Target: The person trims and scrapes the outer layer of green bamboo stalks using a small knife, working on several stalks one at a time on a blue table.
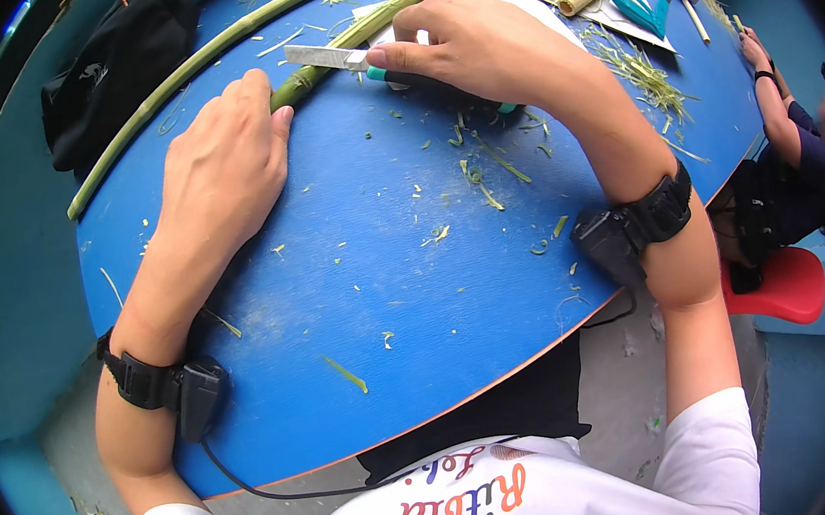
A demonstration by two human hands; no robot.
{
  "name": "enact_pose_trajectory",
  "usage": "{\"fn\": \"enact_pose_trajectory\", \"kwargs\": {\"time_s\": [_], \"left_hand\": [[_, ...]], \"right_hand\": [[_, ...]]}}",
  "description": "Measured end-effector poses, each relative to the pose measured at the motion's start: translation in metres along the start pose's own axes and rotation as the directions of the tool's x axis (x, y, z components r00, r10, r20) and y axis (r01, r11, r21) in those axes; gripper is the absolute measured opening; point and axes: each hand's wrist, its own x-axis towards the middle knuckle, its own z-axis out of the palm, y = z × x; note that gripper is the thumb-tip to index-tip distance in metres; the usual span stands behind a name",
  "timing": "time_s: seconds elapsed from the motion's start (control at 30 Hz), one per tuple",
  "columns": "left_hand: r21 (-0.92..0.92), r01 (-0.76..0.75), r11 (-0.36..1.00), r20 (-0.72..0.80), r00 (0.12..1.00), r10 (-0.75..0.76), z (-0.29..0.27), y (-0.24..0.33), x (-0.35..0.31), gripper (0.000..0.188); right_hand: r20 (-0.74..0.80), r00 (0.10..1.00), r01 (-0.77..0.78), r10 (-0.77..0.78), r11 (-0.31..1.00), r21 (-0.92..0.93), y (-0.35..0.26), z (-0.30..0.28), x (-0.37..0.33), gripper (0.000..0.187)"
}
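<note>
Stalk (378,26): guessing you're pinning it against rolling
Left hand (226,156): gripping its near end
Right hand (476,45): gripping your knife (323,57)

The left hand (224,162), back upward, grips the near end of the green stalk (373,26), its thumb (280,127) beside that end. The right hand (471,45) is curled closed just right of the stalk, thumb toward it. Both bare forearms (151,300) rise from the stalk's near side
</note>
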Motion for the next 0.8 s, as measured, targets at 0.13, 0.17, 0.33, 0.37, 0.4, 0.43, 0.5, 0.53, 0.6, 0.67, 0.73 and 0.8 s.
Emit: {"fn": "enact_pose_trajectory", "kwargs": {"time_s": [0.13,0.17,0.33,0.37,0.4,0.43,0.5,0.53,0.6,0.67,0.73,0.8], "left_hand": [[0.004,-0.006,1.0,-0.001,1.0,0.006,-0.001,0.002,0.001,0.021],[0.012,-0.004,1.0,0.011,1.0,0.004,-0.001,0.003,0.002,0.021],[-0.008,0.009,1.0,0.018,1.0,-0.009,0.001,0.002,0.001,0.021],[0.012,-0.037,0.999,-0.034,0.999,0.038,0.003,0.001,0.001,0.021],[0.01,-0.036,0.999,-0.036,0.999,0.036,0.004,0.001,0.001,0.021],[0.012,-0.054,0.998,-0.053,0.997,0.055,0.004,0.002,0.002,0.02],[0.012,-0.071,0.997,-0.073,0.995,0.071,0.005,0.002,0.002,0.02],[0.011,-0.076,0.997,-0.082,0.994,0.077,0.006,0.002,0.002,0.02],[0.016,-0.077,0.997,-0.085,0.993,0.078,0.007,0.0,0.001,0.02],[0.024,-0.068,0.997,-0.066,0.995,0.069,0.007,-0.002,0.0,0.02],[-0.005,-0.025,1.0,-0.003,1.0,0.025,0.001,0.004,0.001,0.021],[-0.025,0.027,0.999,0.069,0.997,-0.025,-0.001,0.006,0.002,0.021]], "right_hand": [[-0.115,0.993,-0.036,0.04,0.999,0.036,0.003,0.0,0.0,0.048],[-0.179,0.983,-0.036,0.041,0.999,0.03,0.007,0.003,0.002,0.045],[-0.331,0.941,0.12,-0.076,0.986,0.114,0.025,0.016,0.015,0.035],[-0.476,0.878,0.253,-0.052,0.895,0.367,0.026,0.019,0.018,0.033],[-0.538,0.843,0.322,-0.018,0.818,0.477,0.03,0.014,0.02,0.032],[-0.597,0.802,0.402,0.017,0.724,0.561,0.035,0.009,0.023,0.032],[-0.695,0.701,0.486,-0.161,0.821,0.301,0.048,-0.015,0.025,0.029],[-0.73,0.652,0.513,-0.205,0.829,0.225,0.048,-0.018,0.027,0.033],[-0.729,0.681,0.532,-0.071,0.732,0.425,0.029,-0.021,0.023,0.032],[-0.57,0.818,0.432,0.082,0.566,0.702,0.029,-0.027,0.02,0.031],[-0.392,0.92,0.316,0.019,0.556,0.769,0.043,-0.037,0.019,0.043],[-0.369,0.929,0.276,0.035,0.597,0.753,0.046,-0.029,0.022,0.053]]}}
